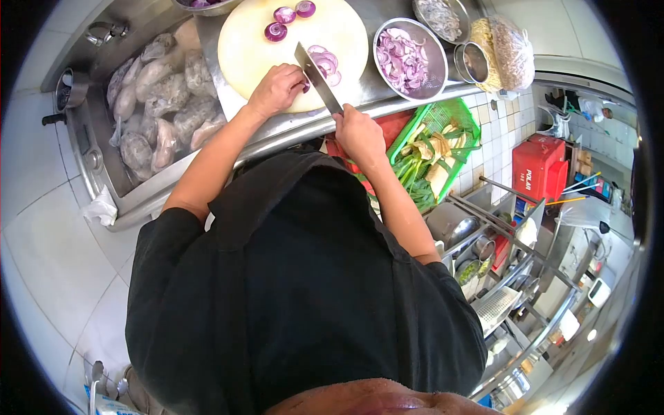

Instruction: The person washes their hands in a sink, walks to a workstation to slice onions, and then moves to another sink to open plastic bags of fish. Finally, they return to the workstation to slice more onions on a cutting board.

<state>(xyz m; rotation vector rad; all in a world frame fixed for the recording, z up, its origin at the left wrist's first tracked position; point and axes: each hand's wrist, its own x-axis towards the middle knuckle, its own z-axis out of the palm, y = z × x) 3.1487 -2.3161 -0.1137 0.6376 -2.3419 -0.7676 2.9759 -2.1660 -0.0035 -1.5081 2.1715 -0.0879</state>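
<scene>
My right hand [360, 135] is wrapped round the handle of a knife [318, 79], whose blade lies across the round cutting board [242, 48]. My left hand [278, 90] is closed on a piece of red onion [305, 86] at the left side of the blade; only a little of the onion shows. Sliced onion [325, 63] lies on the board just right of the blade. Further back on the board are cut red onions [275, 32]. A metal bowl of sliced onion [402, 62] stands to the right of the board.
At the left, a sink [104, 155] holds several bagged items [169, 93]. Another bowl [441, 19], a metal cup [472, 62] and bagged food [510, 52] stand at the right. Below the counter edge are a green crate [470, 124] of vegetables and a metal rack [512, 242].
</scene>
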